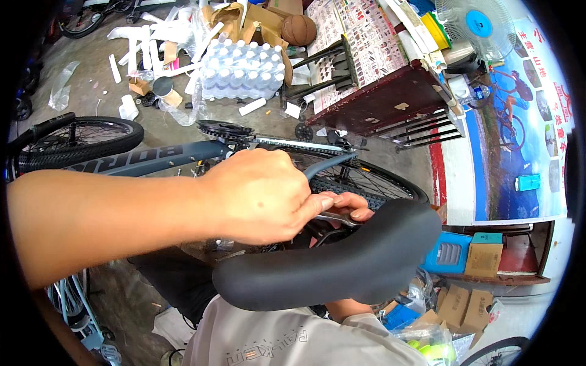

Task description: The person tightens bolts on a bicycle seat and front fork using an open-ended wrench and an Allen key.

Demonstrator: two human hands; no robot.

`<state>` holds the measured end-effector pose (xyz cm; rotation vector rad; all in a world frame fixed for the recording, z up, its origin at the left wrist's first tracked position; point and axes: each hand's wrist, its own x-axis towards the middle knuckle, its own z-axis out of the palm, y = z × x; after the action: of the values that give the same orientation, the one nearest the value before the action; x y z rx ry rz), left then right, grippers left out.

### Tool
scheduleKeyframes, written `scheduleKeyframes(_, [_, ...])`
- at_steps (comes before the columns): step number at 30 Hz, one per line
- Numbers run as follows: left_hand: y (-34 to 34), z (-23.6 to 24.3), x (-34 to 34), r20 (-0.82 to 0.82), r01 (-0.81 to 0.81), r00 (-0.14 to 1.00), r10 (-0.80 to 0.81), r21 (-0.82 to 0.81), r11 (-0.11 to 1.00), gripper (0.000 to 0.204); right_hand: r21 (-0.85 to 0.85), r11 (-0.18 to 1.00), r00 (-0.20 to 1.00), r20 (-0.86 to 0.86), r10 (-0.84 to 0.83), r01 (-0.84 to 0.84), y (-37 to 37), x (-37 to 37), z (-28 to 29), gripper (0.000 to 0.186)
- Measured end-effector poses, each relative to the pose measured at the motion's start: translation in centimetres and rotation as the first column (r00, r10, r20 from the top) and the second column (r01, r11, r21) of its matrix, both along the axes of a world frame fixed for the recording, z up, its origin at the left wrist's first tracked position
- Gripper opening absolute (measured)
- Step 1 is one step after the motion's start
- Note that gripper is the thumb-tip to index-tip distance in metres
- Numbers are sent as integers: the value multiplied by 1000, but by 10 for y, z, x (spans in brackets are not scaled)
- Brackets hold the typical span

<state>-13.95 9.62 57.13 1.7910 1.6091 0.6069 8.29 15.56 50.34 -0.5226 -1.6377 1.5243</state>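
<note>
A black bicycle saddle (323,268) lies across the front of me, close to my body. My left hand (259,195) reaches in from the left, closed on a metal wrench (339,218) whose head points in under the saddle. Just beyond it, the fingertips of my right hand (354,204) curl in near the wrench head, beside the saddle's underside. The saddle hides most of that hand, so what it grips cannot be made out. Behind my hands lies the dark grey bicycle frame (177,157), with its chainring (224,129) and rear wheel (390,180).
A wrapped pack of water bottles (241,70) sits on the floor ahead, with scattered packaging and a basketball (298,30). To the right are a dark red wooden table (378,97), a fan (479,24) and cardboard boxes (467,311). A front wheel (79,140) lies left.
</note>
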Motion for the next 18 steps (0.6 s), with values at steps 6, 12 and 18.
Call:
scheduleKeyframes(6, [28,-55,-7,228,157,949,-215,248,956,43,165,984,934,-336,124,-72,33,-10,-48,15])
scheduleKeyframes(12, [41,-58,-6,120,161,974,-190,215,963,60,395,918,956,-255,145,-34,42,-10,-31,19])
scheduleKeyframes(18, [25,2,-48,-71,130,988,-137,-95,987,70,215,976,974,-227,5,45,28,-6,-15,28])
